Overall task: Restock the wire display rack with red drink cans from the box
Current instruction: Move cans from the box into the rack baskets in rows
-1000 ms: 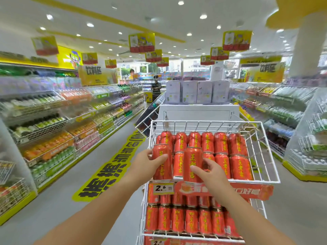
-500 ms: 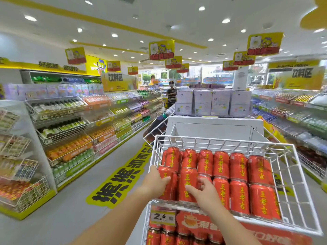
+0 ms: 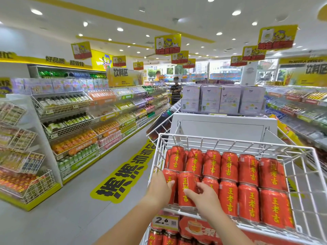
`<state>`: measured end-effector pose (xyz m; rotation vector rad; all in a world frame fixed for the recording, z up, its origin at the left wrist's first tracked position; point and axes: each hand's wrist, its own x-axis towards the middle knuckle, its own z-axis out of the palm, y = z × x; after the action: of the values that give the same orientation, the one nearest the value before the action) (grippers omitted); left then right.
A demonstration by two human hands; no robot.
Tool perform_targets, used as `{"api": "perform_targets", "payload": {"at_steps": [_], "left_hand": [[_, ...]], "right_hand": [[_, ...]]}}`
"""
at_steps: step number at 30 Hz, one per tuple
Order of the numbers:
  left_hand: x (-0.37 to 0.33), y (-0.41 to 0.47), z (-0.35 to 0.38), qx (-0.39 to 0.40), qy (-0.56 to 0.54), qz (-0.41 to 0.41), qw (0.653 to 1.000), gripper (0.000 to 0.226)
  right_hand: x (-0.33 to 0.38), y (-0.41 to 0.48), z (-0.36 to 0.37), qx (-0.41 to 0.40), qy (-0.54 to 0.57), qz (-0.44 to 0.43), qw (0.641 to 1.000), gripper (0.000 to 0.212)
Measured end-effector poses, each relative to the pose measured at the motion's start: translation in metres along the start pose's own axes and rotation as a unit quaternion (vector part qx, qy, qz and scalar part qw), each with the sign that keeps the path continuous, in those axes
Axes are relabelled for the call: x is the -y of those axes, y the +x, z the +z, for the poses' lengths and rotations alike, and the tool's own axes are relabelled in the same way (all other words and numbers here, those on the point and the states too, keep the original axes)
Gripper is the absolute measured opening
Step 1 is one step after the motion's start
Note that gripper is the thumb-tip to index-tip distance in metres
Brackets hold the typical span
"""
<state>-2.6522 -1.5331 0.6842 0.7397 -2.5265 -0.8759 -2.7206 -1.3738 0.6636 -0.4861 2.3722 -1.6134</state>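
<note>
Red drink cans (image 3: 247,175) upright in top basket (image 3: 238,146) of white wire rack, yellow characters facing out. Two rows showing, rear row higher than front row, cans touching side to side.

Leftmost front can (image 3: 170,175) at basket's near-left corner, against the wire side. Left hand (image 3: 158,189) wrapped round it: thumb across the front face, fingers curled out of sight round the far side. Bare forearm running down to the lower frame edge.

Second front can (image 3: 185,183) just beside it, touching. Right hand (image 3: 205,197) gripping this one: thumb on the front, fingers hooked over its right flank, between it and the next can along. Whether either can is lifted clear of the basket floor: cannot tell.

Below basket's front wire: yellow price tag (image 3: 165,221) reading 2.6, and a red banner (image 3: 200,228) with a teacup picture. Under those, tops of more red cans (image 3: 157,236) on a lower tier, partly cut off by the frame.

Behind rack: white panel (image 3: 221,126), pale boxes (image 3: 230,99) lined up on top. Aisle to the left, yellow floor sticker (image 3: 122,174) with black characters. Long shelving (image 3: 74,119) of bottled drinks along the left wall, further shelving (image 3: 300,103) on the right. A person (image 3: 175,91) in a striped top far down the aisle. Yellow-and-red signs (image 3: 167,44) hanging from the ceiling.
</note>
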Motion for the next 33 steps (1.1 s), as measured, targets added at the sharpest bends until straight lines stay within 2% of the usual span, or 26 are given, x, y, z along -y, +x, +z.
{"api": "perform_targets", "payload": {"at_steps": [4,7,11,14,17,20,23,25,28,33], "left_hand": [[-0.001,0.001,-0.004,-0.003,0.058,0.005,0.998,0.042],[0.001,-0.001,-0.004,-0.013,0.016,-0.004,1.000,0.056],[0.002,-0.006,-0.003,-0.036,0.037,0.014,0.999,0.038],[0.003,-0.011,-0.005,-0.043,0.168,0.048,0.984,0.044],[0.004,-0.018,-0.006,-0.055,0.324,0.121,0.937,0.065],[0.008,-0.024,-0.008,-0.049,0.389,0.139,0.909,0.066],[0.014,-0.028,-0.009,-0.043,0.414,0.150,0.897,0.066],[0.018,-0.029,-0.010,-0.036,0.416,0.147,0.897,0.067],[0.023,-0.031,-0.013,-0.024,0.429,0.144,0.892,0.068],[0.024,-0.033,-0.017,-0.020,0.427,0.138,0.893,0.070]], "right_hand": [[0.002,-0.001,0.003,-0.008,0.003,-0.002,1.000,0.071],[0.004,-0.002,0.003,-0.012,-0.009,-0.016,1.000,0.069],[0.007,-0.003,0.007,-0.010,-0.030,-0.029,0.999,0.063],[0.008,-0.004,0.011,-0.013,-0.054,-0.038,0.998,0.054],[0.007,-0.003,0.013,-0.016,-0.066,-0.040,0.997,0.045],[0.002,-0.001,0.015,-0.017,-0.095,-0.040,0.995,0.057],[-0.007,0.005,0.020,-0.021,-0.119,-0.045,0.992,0.072],[-0.008,0.005,0.020,-0.019,-0.133,-0.042,0.990,0.065],[0.010,-0.009,0.020,-0.022,-0.156,-0.041,0.987,0.040],[0.012,-0.014,0.022,-0.020,-0.180,-0.067,0.981,0.052]]}}
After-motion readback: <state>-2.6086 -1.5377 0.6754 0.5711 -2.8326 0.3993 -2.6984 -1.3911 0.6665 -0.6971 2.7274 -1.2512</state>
